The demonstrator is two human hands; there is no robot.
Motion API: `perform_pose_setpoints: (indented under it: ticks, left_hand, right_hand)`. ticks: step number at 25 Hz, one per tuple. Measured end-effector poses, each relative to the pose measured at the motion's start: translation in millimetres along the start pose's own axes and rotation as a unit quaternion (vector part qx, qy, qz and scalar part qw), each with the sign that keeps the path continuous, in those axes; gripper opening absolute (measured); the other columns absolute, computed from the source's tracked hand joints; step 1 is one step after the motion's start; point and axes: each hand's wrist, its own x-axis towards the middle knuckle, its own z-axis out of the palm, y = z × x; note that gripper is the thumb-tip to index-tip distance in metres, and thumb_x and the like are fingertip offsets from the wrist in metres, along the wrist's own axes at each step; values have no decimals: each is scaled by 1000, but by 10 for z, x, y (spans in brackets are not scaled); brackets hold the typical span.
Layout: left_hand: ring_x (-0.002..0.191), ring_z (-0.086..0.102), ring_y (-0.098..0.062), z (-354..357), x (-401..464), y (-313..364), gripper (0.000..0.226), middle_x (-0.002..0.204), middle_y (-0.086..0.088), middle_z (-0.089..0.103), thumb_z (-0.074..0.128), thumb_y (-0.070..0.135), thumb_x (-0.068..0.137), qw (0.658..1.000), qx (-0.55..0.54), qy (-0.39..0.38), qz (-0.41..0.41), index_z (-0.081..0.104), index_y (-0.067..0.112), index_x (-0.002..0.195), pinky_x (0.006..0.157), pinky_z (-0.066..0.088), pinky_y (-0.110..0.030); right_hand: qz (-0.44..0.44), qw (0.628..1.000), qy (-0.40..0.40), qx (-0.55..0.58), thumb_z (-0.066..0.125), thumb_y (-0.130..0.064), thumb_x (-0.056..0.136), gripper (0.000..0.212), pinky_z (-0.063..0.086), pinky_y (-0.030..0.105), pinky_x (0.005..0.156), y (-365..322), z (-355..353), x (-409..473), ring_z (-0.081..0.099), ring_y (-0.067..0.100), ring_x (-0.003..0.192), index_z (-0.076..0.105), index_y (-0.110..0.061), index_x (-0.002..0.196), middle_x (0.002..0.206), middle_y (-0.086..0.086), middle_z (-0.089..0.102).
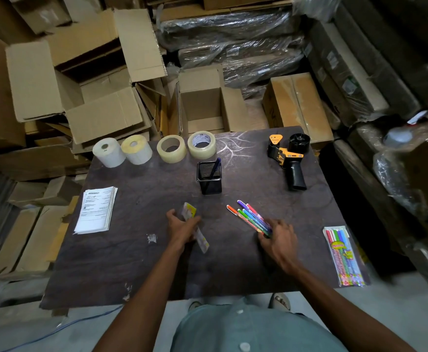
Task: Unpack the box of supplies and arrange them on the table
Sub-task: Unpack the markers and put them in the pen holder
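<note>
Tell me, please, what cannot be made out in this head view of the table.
- Printed text on the stack of papers: too small to read.
- Inside of the mesh pen holder: dark; only one pen shows.
- Ends of the coloured pens: covered by the right hand.
- Empty wrapper: blurred, partly behind the left hand.
- Label on the tape roll core: too small.

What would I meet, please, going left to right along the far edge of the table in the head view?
White label roll → yellowish label roll → clear tape roll → second tape roll → tape dispenser.
</note>
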Motion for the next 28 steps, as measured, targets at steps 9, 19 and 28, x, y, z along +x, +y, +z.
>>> perform_pose_setpoints:
  ticks: [9,19,28]
  left_hand:
    - [58,62,-23,464,-361,-55,30,76,-7,68,75,36,60,994,59,-75,59,66,33,88,62,57,-42]
    - [53,63,-11,1086,-1004,123,18,77,-1,68,63,4,84,956,94,-242,133,66,16,97,51,48,-20]
    - [58,67,-11,1755,-1394,137,20,84,-6,65,60,0,86,930,95,-329,133,64,18,94,58,52,-22]
  right_hand:
    - [-29,997,-8,70,64,-39,88,39,45,36,90,123,-87,14,51,19,106,63,-26,125,117,3,60]
    - [35,990,105,90,67,-31,88,33,40,32,95,601,-332,-141,55,26,111,66,-21,120,116,7,63]
    - [108,985,133,35,65,-29,78,40,43,40,97,1063,-568,-275,50,34,112,68,-18,116,114,13,61]
